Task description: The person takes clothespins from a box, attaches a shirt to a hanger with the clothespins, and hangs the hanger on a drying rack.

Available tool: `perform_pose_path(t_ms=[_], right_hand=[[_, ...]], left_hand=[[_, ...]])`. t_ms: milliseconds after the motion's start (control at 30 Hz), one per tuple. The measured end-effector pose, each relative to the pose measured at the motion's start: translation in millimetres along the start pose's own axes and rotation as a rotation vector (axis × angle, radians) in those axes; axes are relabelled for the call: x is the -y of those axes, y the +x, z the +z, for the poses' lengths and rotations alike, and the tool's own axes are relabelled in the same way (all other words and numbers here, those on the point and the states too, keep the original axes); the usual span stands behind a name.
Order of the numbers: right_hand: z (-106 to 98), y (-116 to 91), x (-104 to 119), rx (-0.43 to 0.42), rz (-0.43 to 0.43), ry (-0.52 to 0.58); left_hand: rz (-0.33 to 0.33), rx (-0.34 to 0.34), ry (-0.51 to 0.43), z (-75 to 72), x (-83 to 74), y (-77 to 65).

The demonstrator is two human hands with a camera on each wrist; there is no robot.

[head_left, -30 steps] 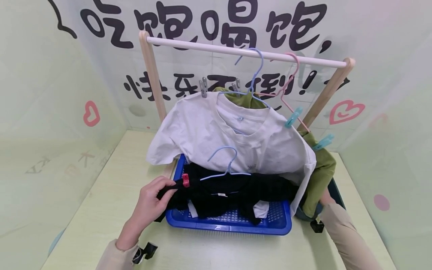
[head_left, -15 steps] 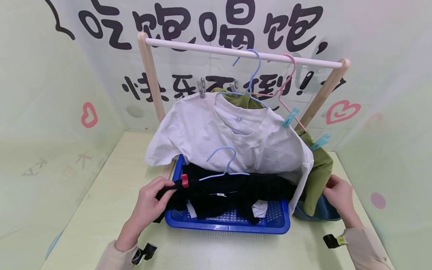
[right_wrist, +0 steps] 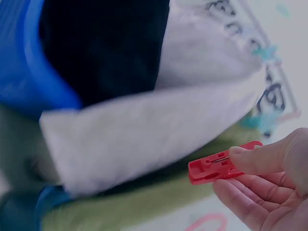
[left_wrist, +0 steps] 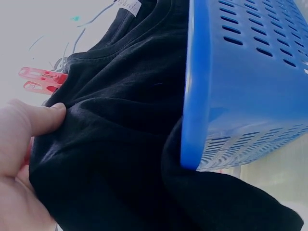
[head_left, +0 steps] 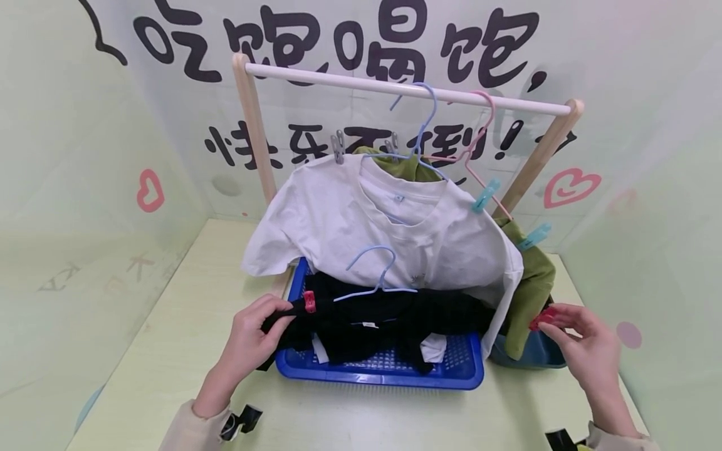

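Observation:
My left hand (head_left: 256,332) pinches the shoulder of a black T-shirt (left_wrist: 120,110) between thumb and fingers. Beside those fingers a red clothespin (head_left: 309,302) clips the shirt at the left end of a blue hanger (head_left: 376,290). The shirt lies over a blue plastic basket (head_left: 383,379), its collar and white label facing up. At the right, my right hand (head_left: 586,344) holds another red clothespin (right_wrist: 216,163) between thumb and fingers, near the green garment's hanging sleeve (head_left: 530,300) and above a dark teal container (head_left: 538,352).
A white T-shirt (head_left: 338,213) hangs on a blue hanger from the rack's white bar (head_left: 350,79), in front of a green garment on a pink hanger (head_left: 474,147). Grey clothespins (head_left: 338,148) and teal clothespins (head_left: 486,195) grip these clothes. Wooden posts (head_left: 255,125) carry the bar.
My right hand has come up out of the teal container, where it was partly hidden, and moved right with a red clothespin. My left hand keeps its hold on the black T-shirt.

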State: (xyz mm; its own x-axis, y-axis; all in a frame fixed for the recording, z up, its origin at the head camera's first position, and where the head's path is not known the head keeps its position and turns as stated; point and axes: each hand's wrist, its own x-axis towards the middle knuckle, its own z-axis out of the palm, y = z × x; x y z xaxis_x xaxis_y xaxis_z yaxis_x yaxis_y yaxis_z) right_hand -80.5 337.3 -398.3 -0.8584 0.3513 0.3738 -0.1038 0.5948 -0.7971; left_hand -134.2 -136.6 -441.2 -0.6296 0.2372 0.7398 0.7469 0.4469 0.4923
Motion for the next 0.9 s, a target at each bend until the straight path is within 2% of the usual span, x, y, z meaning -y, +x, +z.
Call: perform_pose_path(t_ms=[133,300,400,500,667,900], right_hand=[[8,-5,22,0.022,-0.129,0.118],[27,-6,35,0.120,-0.283,0.247],[43,-4,40,0.171,-0.366,0.269],[59,-1,46,0.219,-0.396,0.278],[81,7,52,0.276,-0.419,0.352],[99,16,51,0.340,-0.502,0.425]], left_hand=[[-0.002,-0.007,-0.001,-1.2,-0.6,0.7],[-0.003,-0.007,-0.003,-2.1,-1.2,1.2],[-0.005,-0.001,-0.002,-2.3,-1.3,1.0],[-0.006,0.001,-0.004,-2.5,-1.8,0.3],[-0.005,0.005,-0.014,-2.2,-2.2,-1.4],[-0.009,0.007,-0.020,-3.0,-0.5,-4.4]])
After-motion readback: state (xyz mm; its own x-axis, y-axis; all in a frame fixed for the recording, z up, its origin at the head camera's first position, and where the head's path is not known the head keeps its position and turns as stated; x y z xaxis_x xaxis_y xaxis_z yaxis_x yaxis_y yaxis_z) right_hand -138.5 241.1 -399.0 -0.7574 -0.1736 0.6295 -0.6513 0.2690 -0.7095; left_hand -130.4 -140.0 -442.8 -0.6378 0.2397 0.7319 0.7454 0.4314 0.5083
